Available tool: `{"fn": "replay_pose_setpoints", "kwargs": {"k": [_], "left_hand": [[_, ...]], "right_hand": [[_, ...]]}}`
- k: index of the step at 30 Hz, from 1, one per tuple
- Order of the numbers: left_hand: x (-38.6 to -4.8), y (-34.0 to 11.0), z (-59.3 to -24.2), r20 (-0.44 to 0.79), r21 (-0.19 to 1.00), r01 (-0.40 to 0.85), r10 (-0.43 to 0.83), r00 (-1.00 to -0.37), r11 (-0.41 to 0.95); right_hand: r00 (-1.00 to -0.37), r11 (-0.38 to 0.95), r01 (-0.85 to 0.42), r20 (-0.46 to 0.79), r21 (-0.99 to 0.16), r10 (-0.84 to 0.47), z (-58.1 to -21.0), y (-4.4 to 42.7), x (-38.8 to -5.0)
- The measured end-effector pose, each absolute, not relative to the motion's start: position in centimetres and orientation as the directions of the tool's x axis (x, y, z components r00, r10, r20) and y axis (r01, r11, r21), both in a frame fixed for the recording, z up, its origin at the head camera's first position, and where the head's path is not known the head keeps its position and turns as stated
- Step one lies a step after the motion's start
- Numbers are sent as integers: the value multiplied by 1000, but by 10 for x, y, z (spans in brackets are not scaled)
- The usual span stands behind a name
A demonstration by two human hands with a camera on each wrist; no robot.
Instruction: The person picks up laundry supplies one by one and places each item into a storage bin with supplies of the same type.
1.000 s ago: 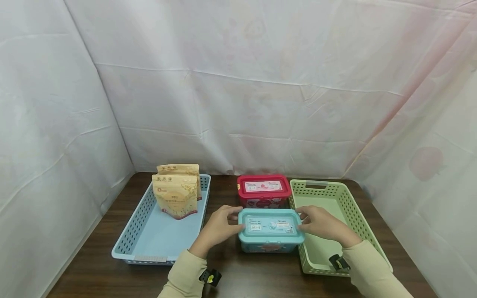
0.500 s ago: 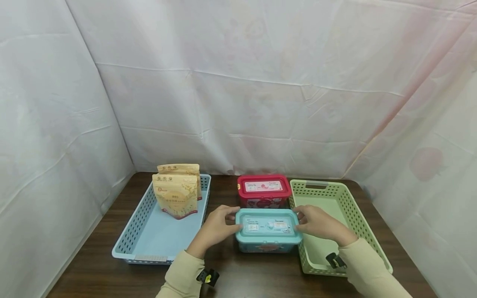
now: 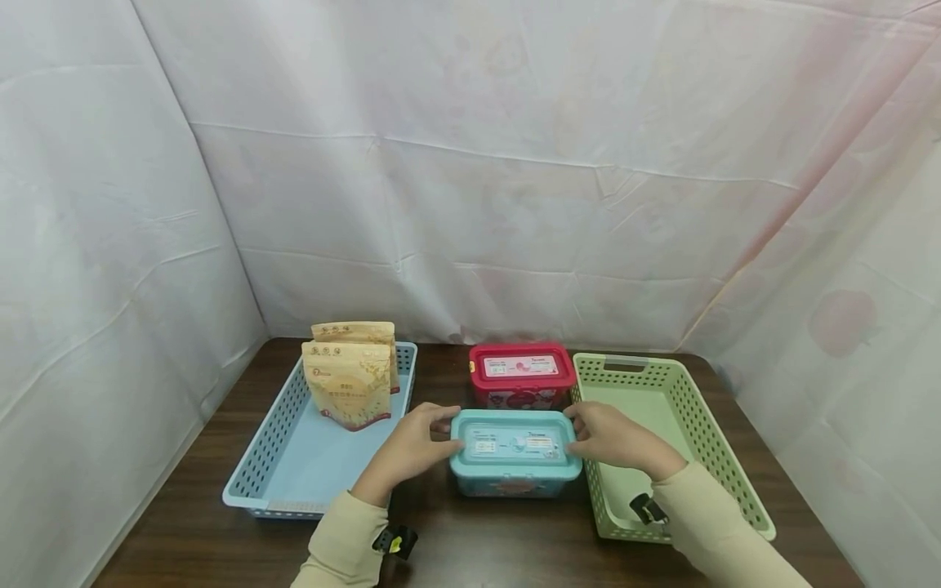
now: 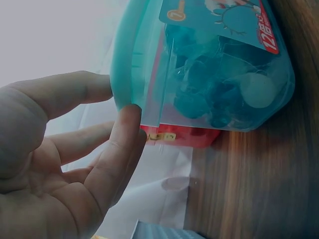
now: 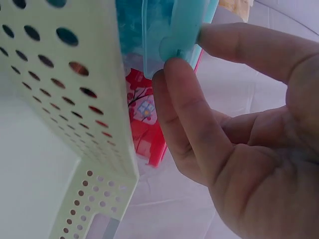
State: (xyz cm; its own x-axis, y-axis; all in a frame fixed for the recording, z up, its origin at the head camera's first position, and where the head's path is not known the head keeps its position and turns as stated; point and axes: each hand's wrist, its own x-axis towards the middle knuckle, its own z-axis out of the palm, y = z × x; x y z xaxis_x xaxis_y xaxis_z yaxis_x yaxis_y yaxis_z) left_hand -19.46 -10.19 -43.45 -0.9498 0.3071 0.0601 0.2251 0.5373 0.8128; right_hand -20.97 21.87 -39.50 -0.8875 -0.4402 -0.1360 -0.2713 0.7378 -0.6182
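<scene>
A teal lidded tub stands on the table between my hands, in front of a red lidded tub. Through its clear wall, the left wrist view shows teal and white capsules like laundry pods. My left hand pinches the lid rim at the tub's left end, thumb on top and fingers underneath. At the opposite end my right hand grips the rim the same way, close above the wall of the green basket. The tub's underside is hidden in the head view.
A blue basket on the left holds two upright tan pouches. The green basket lies right beside both tubs. Dark wooden table runs along the front, and white cloth walls enclose the back and sides.
Both hands have moved left together, and the teal tub has shifted left with them, away from the green basket. The red tub, pouches and baskets have stayed put.
</scene>
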Motion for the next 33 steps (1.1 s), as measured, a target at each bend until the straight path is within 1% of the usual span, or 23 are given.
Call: {"fn": "replay_pose_setpoints", "kwargs": {"k": [10, 16, 25, 29, 33], "left_hand": [[-193, -115, -433, 47, 819, 202, 288, -956, 537], [-192, -121, -432, 54, 823, 197, 272, -961, 532], [-191, -124, -432, 40, 840, 175, 263, -964, 514], [-189, -123, -433, -3, 878, 124, 264, -964, 462], [-186, -121, -436, -55, 928, 51, 272, -961, 370]], "right_hand": [[-858, 712, -327, -121, -621, -500, -389, 203, -212], [-856, 724, -334, -126, -604, -501, -390, 197, -214], [-847, 713, -331, -138, -618, -513, -395, 201, -216], [-829, 675, -296, -169, -676, -533, -397, 210, -216], [-797, 573, -153, -242, -805, -553, -400, 218, -216]]}}
